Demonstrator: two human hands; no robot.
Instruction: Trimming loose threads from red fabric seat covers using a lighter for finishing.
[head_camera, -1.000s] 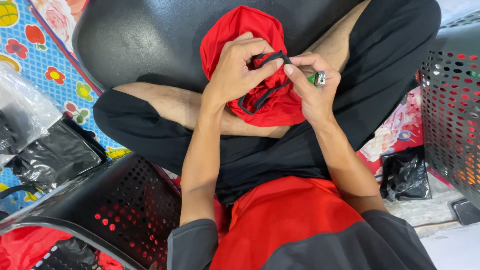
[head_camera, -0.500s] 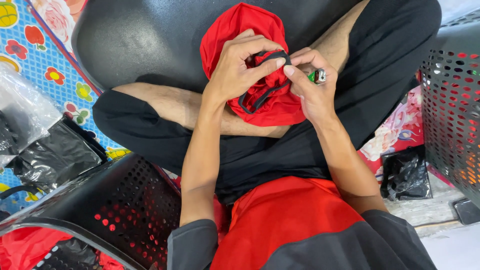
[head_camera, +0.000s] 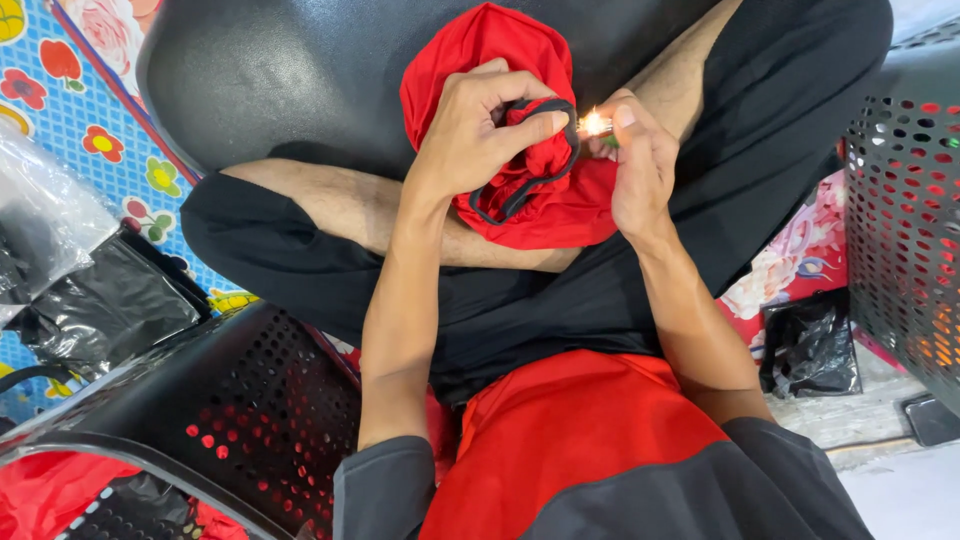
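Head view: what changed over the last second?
The lighter in the right hand now shows a flame at the black strap; earlier it was unlit. The left hand keeps gripping the red cloth in the same place.

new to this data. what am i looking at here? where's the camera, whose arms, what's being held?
There is no machine: a person works with two bare hands. The single picture comes from a camera worn on the head, looking down, so the arms entering from below are the wearer's own. The person sits cross-legged on a black cushion, with a flowered mat underneath.

The left hand has its grip on a bunched red cloth item with a black cord or trim, resting on the legs. The right hand holds a small lighter, mostly hidden, with a lit flame right at the cord's edge.

Around them: a black perforated basket at lower left, another on the right, and black plastic bags.
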